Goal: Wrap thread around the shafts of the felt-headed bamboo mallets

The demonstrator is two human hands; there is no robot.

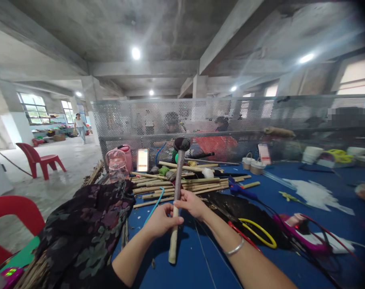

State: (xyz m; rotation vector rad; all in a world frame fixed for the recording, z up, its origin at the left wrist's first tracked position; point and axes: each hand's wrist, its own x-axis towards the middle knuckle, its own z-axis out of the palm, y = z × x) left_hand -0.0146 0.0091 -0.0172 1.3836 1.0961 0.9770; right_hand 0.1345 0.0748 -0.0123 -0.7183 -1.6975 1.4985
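Upright above the table stands a wooden stick (174,245), its upper length wrapped in greyish-brown material and topped by a dark round head (182,144). My left hand (161,220) is closed on its middle from the left, thumb across the front. Just above, my right hand (192,204) pinches the wrapped part from the right; some of its fingers are hidden behind the stick. A bracelet (235,245) circles my right wrist. Behind the hands lies a pile of bare wooden sticks (158,184). A light-blue strip (154,206) curves beside my left hand.
On the blue table (152,277), a dark floral cloth (92,224) covers the left side. At right are a yellow-handled tool (262,235), a blue corded tool (242,190), crumpled white sheet (316,194) and cords. A perforated metal screen (152,120) stands behind; a person (80,127) walks far left.
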